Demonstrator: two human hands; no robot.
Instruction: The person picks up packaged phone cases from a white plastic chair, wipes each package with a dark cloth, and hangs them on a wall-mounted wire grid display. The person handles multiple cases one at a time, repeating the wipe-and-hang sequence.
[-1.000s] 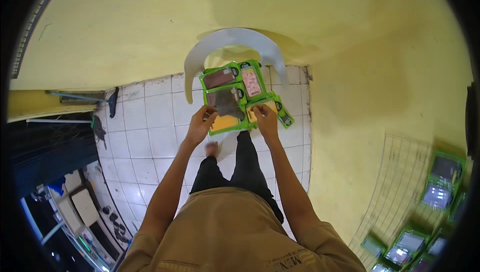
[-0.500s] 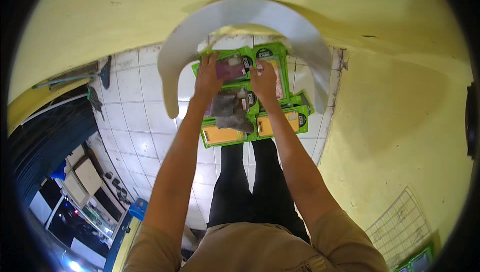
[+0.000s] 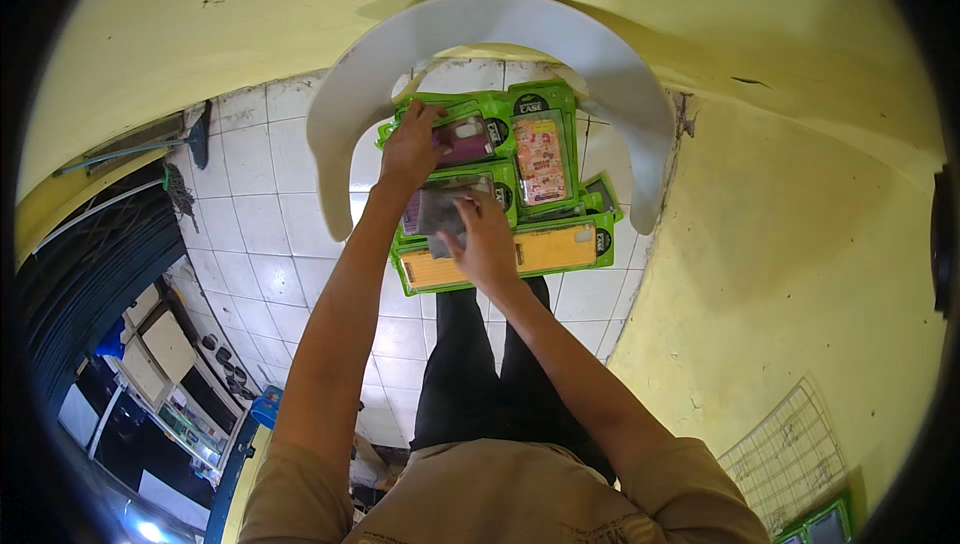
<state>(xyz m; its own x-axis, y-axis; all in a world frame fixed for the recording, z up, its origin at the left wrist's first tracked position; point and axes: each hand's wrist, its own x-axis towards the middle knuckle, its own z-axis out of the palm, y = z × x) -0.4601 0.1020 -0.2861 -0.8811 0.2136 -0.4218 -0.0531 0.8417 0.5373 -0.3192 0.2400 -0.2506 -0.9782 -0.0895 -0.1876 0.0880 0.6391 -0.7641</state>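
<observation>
At the far left, a dark ribbed shutter (image 3: 90,274) is curving into the black rim, its outer end cut off. The left hand (image 3: 410,149) is resting over the purple case pack (image 3: 468,148), covering its left part; its fingers are bending close together, and whether they are pinching the edge I cannot tell. Around the packs a smooth, pale arch (image 3: 490,19), seemingly a chair back, is curving; the surface beneath is staying hidden. A soft, crumpled grey cloth (image 3: 437,212) is lying on the middle pack (image 3: 485,184), partly masking its case. Over the cloth, the right hand (image 3: 487,244) is holding thumb and fingers apart; contact is hard to judge. Its wrist is hiding where the ridged orange cases (image 3: 558,248) are meeting. Farther right, the pink patterned case (image 3: 541,159) is bearing small lettering, below a dark round badge with legible white print. At lower right, a thin wire grid (image 3: 790,454) is leaning beside green packs (image 3: 830,526), cropped by the rim.
</observation>
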